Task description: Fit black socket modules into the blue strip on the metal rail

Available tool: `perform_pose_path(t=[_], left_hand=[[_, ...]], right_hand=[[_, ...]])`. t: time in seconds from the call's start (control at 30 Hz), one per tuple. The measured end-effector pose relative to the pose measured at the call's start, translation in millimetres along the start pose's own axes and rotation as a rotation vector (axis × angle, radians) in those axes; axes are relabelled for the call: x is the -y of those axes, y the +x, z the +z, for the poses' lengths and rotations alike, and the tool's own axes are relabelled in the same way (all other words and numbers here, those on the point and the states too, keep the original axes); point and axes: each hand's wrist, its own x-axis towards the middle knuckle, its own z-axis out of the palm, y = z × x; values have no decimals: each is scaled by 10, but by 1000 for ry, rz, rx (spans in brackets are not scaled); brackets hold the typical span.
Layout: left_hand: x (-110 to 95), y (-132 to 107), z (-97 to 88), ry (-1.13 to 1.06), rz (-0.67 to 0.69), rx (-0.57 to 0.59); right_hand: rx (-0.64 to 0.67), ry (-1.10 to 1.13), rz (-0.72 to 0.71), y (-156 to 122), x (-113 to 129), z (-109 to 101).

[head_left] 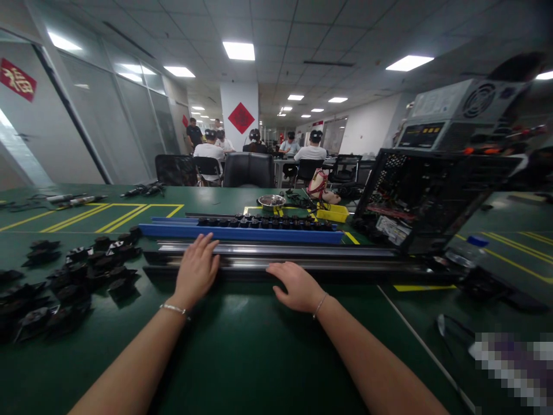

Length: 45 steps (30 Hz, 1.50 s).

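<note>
Two long dark rails with shiny metal tops lie crosswise before me, a far rail (280, 249) and a near rail (345, 265). My left hand (196, 268) rests over both rails toward their left part, fingers stretched forward. Over the near rail's edge, my right hand (298, 282) reaches with fingers extended and thumb apart; nothing shows in it. Just beyond lies a blue channel (242, 233), with a row of small black parts (268, 222) along it. The undersides of both hands are hidden.
Piles of black parts (99, 262) cover the left of the green table (242, 357). An open computer case (432, 196) with power supplies (453, 109) on top stands right. A metal dish (271, 201) and a yellow tray (332, 212) sit behind. People sit farther off.
</note>
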Motion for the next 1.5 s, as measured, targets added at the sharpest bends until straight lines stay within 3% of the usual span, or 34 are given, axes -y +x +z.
perform_pose_path(t=[0.07, 0.17, 0.3, 0.37, 0.5, 0.63, 0.77, 0.9, 1.13, 1.5], left_hand=[[-163, -25, 55, 10, 54, 134], [-234, -54, 88, 37, 82, 245], [-225, -40, 67, 41, 79, 263], [-237, -27, 51, 40, 76, 256], [-268, -17, 34, 40, 64, 245], [-275, -20, 27, 47, 47, 257], [-285, -23, 13, 51, 33, 257], [-293, -26, 1, 41, 25, 262], [-288, -24, 6, 35, 7, 268], [-316, -2, -35, 47, 1, 305]], right_hand=[[-111, -54, 78, -44, -127, -60], [-336, -227, 278, -158, -438, -215], [-640, -419, 641, -392, -934, -463], [-706, -502, 814, -542, -1147, -587], [-647, -673, 992, -951, -1492, -858], [-537, -731, 1343, -1483, -1802, -1129], [-249, -443, 1605, -1830, -2032, -1329], [-145, -367, 1603, -1851, -2095, -1411], [-195, -392, 1598, -1774, -2037, -1372], [-109, -425, 1605, -1729, -1926, -1361]])
